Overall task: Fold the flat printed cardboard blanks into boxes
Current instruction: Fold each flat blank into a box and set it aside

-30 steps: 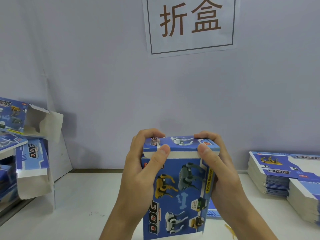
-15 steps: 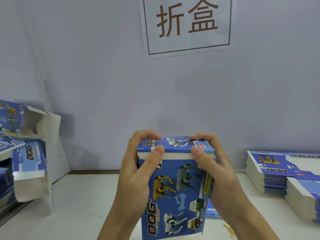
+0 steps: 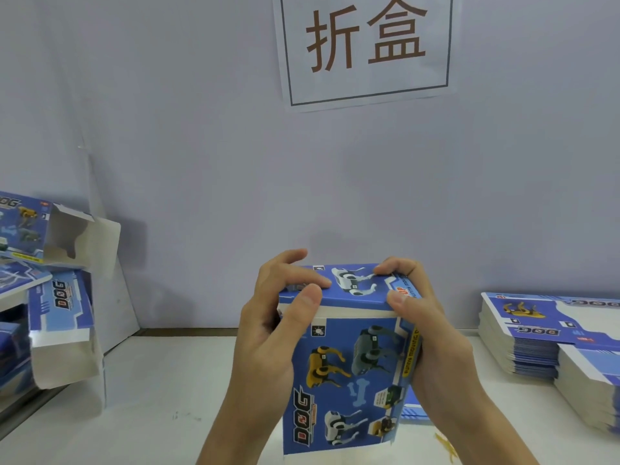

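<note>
A blue printed box (image 3: 349,374) with robot dogs and the word DOG stands upright in front of me above the white table (image 3: 161,391). Its top flap is folded down, with a white edge showing along the front. My left hand (image 3: 268,333) holds the box's left side, thumb on the flap's front edge, fingers on top. My right hand (image 3: 432,333) holds the right side the same way. A stack of flat printed blanks (image 3: 536,333) lies at the right.
Several folded boxes (image 3: 57,297) with open ends are piled at the left edge against the wall. A paper sign (image 3: 365,48) with brown characters hangs on the grey-blue wall. Another flat blank (image 3: 416,411) peeks out behind the held box.
The top flap has been pushed down further and now lies flatter. My left fingers have spread across the top, and both hands with the box shifted slightly.
</note>
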The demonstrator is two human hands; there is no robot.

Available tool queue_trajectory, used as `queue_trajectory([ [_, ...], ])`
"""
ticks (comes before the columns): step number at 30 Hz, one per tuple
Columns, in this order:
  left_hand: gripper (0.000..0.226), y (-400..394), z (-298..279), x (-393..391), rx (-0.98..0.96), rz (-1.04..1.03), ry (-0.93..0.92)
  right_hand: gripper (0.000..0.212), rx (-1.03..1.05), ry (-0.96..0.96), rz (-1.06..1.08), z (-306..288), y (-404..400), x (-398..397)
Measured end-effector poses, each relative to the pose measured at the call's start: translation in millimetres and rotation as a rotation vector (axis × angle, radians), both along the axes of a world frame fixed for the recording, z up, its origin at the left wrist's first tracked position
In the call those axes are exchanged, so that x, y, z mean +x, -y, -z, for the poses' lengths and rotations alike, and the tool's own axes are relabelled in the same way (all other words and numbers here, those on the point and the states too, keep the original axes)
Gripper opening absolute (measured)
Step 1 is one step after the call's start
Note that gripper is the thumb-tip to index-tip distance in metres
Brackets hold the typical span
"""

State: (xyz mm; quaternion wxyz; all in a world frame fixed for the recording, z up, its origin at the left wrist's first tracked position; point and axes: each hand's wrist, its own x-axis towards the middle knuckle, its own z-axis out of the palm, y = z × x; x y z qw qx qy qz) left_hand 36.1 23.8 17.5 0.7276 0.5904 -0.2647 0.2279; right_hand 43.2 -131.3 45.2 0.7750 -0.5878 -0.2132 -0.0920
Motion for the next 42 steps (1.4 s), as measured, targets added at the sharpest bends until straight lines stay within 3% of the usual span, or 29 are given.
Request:
queue_trajectory([
  [6, 0.032, -12.2, -3.0, -5.6, 0.149, 0.189, 0.029, 0.049, 0.027, -0.074, -0.020, -4.3, 2.3, 0.1],
  [14, 0.021, -7.2, -6.2, -7.6, 0.255, 0.045, 0.106, 0.042, 0.017, -0.088, -0.005, -5.7, 5.8, -3.3],
  [30, 0.024, 6.6, -16.4, -14.7, 0.124, 0.080, -0.009, 0.052, -0.110, -0.007, 0.092, -6.3, 2.5, -3.7],
  [37, 0.016, 3.2, -12.1, -12.8, 0.195, 0.092, 0.018, 0.054, -0.122, 0.111, 0.030, 3.3, 9.0, -4.8],
  [39, 0.021, 1.8, -9.4, -11.1, 0.233, 0.100, 0.057, 0.044, -0.097, 0.141, 0.017, 5.7, 11.5, -2.8],
  [41, 0.014, 1.6, -8.9, -9.3, 0.197, 0.032, 0.073, 0.015, -0.023, 0.115, 0.053, 11.6, 15.3, 0.6],
  [42, 0.015, 2.0, -8.6, -8.5, 0.156, -0.016, 0.071, 0.044, 0.012, 0.046, 0.058, 16.1, 16.9, 5.5],
])
